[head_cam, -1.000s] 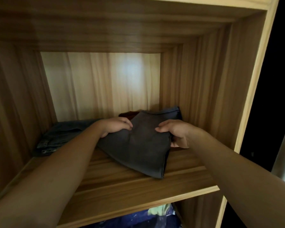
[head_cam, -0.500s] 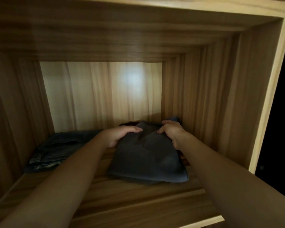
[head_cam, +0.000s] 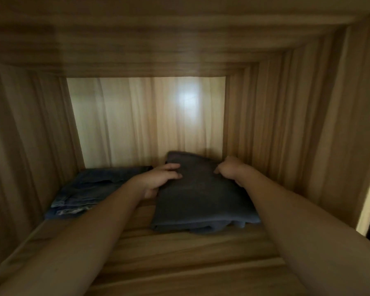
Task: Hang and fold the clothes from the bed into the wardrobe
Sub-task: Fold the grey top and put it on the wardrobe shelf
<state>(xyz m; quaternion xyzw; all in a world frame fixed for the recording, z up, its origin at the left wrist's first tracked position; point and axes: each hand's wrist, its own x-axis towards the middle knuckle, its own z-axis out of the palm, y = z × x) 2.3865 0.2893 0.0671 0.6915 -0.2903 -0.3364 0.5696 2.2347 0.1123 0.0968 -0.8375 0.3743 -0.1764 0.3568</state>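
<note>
As left hand (head_cam: 157, 181) and right hand (head_cam: 230, 170) flank the grey garment (head_cam: 201, 199), curled fingers (head_cam: 171, 175) grip its sides

Two hands (head_cam: 158, 180) (head_cam: 230, 170), one grey garment (head_cam: 201, 201), one pair of jeans (head_cam: 90, 189)

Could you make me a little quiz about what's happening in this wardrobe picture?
1. True or false: the folded blue denim jeans lie left of the folded dark grey cloth garment.
2. Of the left hand and right hand, which grips the grey garment? A left only; B right only; C both.
3. Fill in: both garments rest on the wooden wardrobe ____.
Key: 1 true; 2 C; 3 shelf.
</note>
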